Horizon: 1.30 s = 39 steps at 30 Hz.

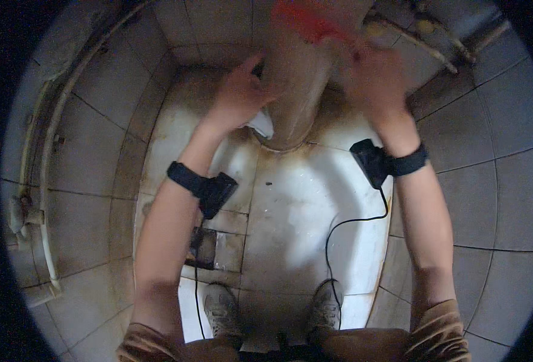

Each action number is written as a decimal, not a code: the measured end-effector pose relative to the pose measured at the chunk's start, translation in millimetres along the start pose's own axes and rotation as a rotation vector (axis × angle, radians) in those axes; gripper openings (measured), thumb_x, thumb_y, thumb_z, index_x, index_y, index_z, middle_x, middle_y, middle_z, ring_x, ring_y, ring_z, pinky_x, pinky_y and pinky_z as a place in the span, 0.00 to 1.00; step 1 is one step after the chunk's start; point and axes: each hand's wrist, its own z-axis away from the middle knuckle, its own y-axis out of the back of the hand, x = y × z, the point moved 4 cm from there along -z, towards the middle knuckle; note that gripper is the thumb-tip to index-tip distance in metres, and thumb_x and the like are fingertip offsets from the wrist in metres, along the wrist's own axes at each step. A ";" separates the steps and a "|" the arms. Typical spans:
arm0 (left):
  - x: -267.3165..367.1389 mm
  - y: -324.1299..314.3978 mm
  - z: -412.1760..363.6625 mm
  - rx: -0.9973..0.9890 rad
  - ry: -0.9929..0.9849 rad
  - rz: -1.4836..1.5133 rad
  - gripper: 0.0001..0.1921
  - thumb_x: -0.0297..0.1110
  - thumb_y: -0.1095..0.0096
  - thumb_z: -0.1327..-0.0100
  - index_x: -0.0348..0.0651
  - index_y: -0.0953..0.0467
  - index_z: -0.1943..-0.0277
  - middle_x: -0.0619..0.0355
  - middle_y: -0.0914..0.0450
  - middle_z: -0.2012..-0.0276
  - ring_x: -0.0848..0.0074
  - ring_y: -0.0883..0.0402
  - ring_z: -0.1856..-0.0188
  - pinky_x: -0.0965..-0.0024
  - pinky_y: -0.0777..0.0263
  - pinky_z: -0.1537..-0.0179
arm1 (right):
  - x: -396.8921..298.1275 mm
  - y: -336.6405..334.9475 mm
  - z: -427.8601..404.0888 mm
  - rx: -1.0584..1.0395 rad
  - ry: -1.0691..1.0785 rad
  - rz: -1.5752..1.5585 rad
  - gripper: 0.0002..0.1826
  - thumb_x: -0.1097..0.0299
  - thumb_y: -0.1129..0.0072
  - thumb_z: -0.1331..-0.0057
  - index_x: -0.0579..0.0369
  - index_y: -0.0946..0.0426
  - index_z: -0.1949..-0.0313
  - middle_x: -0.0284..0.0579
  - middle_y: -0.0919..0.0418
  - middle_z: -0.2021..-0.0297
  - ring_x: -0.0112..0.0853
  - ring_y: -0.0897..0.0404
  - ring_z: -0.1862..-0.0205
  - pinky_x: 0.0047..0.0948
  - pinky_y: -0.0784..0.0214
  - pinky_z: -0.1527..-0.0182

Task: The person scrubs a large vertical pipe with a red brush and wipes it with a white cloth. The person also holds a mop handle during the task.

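Note:
A stained ceramic pedestal [300, 99] stands on the wet tiled floor between my hands. My left hand [244, 92] is beside it on the left, fingers spread, with a white cloth or paper-like piece [262, 125] hanging just below; whether the hand holds that piece is unclear. My right hand [375, 77] is at the upper right of the pedestal, blurred, near a blurred red cloth-like thing [311, 22]. Its fingers are too blurred to show whether they grip the red thing. Each wrist wears a black strap with a small black device.
Pipes [49, 149] run along the tiled wall at left, with a valve [27, 212] low on them. More pipes [424, 43] cross the upper right. A dark square floor opening or drain [203, 249] lies near my left shoe. Thin black cables [327, 244] hang from the wrist devices.

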 end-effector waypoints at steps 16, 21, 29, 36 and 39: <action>5.8 -33.2 -10.3 0.103 0.083 -0.078 0.38 0.53 0.37 0.39 0.51 0.42 0.29 0.38 0.19 0.56 0.47 0.18 0.56 0.48 0.24 0.53 | 14.4 -10.9 22.3 -0.171 -0.136 0.058 0.21 0.51 0.52 0.28 0.56 0.19 0.63 0.61 0.22 0.74 0.55 0.21 0.71 0.44 0.30 0.69; -2.2 -33.9 1.5 0.317 0.016 0.131 0.37 0.50 0.35 0.40 0.51 0.40 0.30 0.40 0.19 0.57 0.49 0.17 0.55 0.48 0.24 0.53 | 2.8 -20.3 21.4 -0.172 -0.123 0.027 0.20 0.54 0.51 0.27 0.58 0.20 0.62 0.61 0.22 0.74 0.53 0.22 0.73 0.42 0.31 0.69; 16.6 -32.5 -2.2 0.067 0.146 -0.054 0.33 0.56 0.36 0.41 0.50 0.31 0.36 0.40 0.18 0.57 0.49 0.17 0.54 0.47 0.24 0.52 | -6.9 9.8 4.1 -0.091 -0.252 -0.104 0.18 0.56 0.50 0.28 0.59 0.19 0.61 0.62 0.20 0.70 0.56 0.21 0.68 0.44 0.31 0.67; 12.7 -8.2 -21.0 0.035 -0.072 -0.030 0.33 0.50 0.37 0.38 0.40 0.34 0.35 0.41 0.19 0.51 0.50 0.19 0.49 0.52 0.25 0.47 | 9.7 -26.1 112.5 -0.516 -0.278 -0.045 0.23 0.50 0.48 0.30 0.59 0.19 0.65 0.62 0.22 0.75 0.55 0.21 0.72 0.47 0.31 0.71; 0.8 40.3 -24.5 0.140 -0.132 0.726 0.26 0.39 0.39 0.38 0.37 0.32 0.40 0.45 0.26 0.44 0.64 0.25 0.45 0.60 0.28 0.47 | 15.2 10.3 145.8 -0.645 -0.379 -0.207 0.23 0.48 0.47 0.31 0.58 0.17 0.66 0.60 0.23 0.79 0.55 0.22 0.75 0.48 0.30 0.70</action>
